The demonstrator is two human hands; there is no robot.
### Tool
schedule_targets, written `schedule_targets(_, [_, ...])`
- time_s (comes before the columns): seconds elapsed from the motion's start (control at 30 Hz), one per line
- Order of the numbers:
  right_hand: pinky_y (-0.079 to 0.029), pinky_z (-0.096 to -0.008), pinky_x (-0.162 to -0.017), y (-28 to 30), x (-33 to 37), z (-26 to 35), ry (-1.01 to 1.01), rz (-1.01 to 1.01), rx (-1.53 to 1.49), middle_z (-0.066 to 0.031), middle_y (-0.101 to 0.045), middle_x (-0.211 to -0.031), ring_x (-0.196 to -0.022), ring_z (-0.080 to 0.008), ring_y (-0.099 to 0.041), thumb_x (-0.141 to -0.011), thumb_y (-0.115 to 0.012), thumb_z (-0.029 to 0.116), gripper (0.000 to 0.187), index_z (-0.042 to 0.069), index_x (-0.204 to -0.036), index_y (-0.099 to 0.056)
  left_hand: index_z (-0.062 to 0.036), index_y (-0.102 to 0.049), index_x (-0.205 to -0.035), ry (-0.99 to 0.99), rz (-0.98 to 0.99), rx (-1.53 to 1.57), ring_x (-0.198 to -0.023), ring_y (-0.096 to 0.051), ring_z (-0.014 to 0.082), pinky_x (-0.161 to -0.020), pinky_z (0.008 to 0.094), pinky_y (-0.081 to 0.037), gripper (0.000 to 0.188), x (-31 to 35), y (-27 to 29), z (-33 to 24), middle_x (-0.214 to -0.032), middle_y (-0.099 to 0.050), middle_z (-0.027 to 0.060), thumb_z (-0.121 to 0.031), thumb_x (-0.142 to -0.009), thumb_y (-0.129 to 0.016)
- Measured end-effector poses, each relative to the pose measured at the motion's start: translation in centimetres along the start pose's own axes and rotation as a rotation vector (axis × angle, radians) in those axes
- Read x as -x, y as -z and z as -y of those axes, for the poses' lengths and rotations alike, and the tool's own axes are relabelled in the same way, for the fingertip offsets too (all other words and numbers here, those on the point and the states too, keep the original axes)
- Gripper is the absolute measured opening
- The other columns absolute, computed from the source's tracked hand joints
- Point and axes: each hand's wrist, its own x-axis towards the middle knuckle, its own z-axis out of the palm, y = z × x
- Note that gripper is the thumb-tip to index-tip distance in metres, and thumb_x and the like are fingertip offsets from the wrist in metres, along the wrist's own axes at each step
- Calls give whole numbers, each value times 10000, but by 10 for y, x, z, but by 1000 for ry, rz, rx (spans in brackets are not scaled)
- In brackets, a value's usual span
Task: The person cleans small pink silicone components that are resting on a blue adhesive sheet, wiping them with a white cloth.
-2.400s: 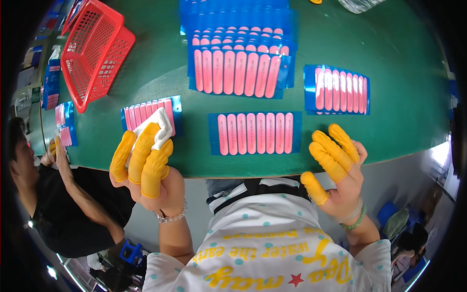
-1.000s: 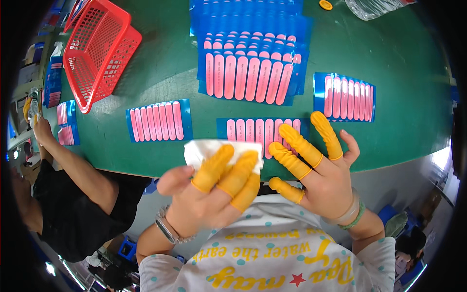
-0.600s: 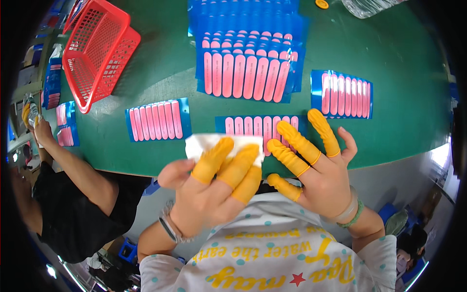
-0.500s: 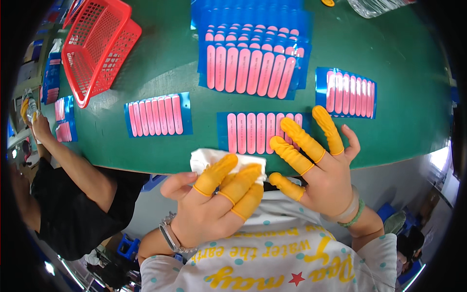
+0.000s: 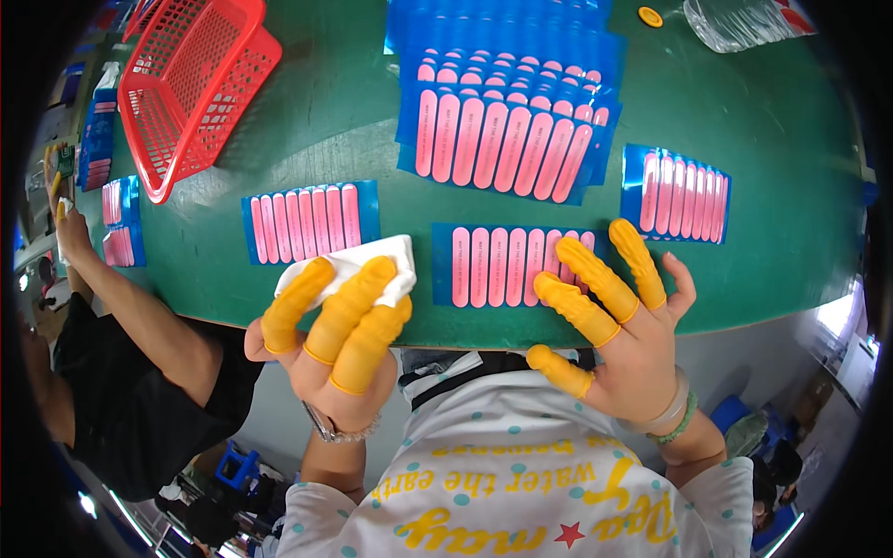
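My left hand (image 5: 344, 349), with yellow finger cots on its fingers, holds a folded white cloth (image 5: 398, 262) over the table's near edge. The cloth lies beneath the fingertips, between two blue sheets of pink rounded strips. My right hand (image 5: 628, 344) also wears yellow cots. Its fingers are spread, and the fingertips rest on the right end of the nearer blue sheet (image 5: 499, 270), hiding some strips there. A similar sheet (image 5: 312, 223) lies just beyond the left hand, and another one (image 5: 684, 195) lies beyond the right fingertips.
A stack of overlapping blue sheets (image 5: 502, 139) stands at the far middle of the green table (image 5: 316, 112). A red perforated basket (image 5: 200, 102) is at the far left. Clear plastic (image 5: 744, 23) and a yellow ring (image 5: 650, 17) lie far right. A co-worker's arm (image 5: 139, 302) reaches in at left.
My left hand has moved left with the white cloth, away from the right hand. The right hand keeps its place on the sheet. The whole view has shifted slightly.
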Motion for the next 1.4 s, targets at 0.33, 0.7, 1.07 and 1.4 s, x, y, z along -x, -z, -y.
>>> schedule_targets(0.33, [-167,-535,-1095,-1,-4,2,-31,-37,-15,36,-641,-1294,-1326,-294,-496,-796,-734,430,446,229,-1194,-720,-199,-679,-960,-551,344,-105,-1126,-657,165,-992,365,-351,180,-22,16,-28,-1115,-722,-13,-245,-877,-526])
schedule_targets(0.7, [-139,-508,-1127,-3,-2,0,17,-49,33,-25,-619,-1355,-1356,-318,-468,-813,-705,423,443,200,-1196,-705,-84,-722,-1060,-775,316,-352,-1107,-644,286,-1019,286,-436,292,-67,5,-32,-1145,-694,44,-131,-775,-678])
schedule_targets(1.07, [-144,-492,-1124,-6,-2,-2,27,-58,5,-11,-621,-1347,-1345,-301,-468,-787,-737,434,460,225,-1195,-709,-155,-784,-882,-156,258,-125,-1098,-638,256,-966,335,-437,193,-13,45,-21,-1078,-750,-3,-111,-695,-763])
schedule_targets(1.4, [-134,-499,-1135,-3,-3,2,10,-19,28,-20,-608,-1375,-1382,-317,-429,-788,-739,397,455,211,-1202,-705,-242,-727,-894,-417,273,-132,-1094,-643,211,-939,406,-299,193,-20,19,-19,-1107,-738,-56,-155,-721,-719])
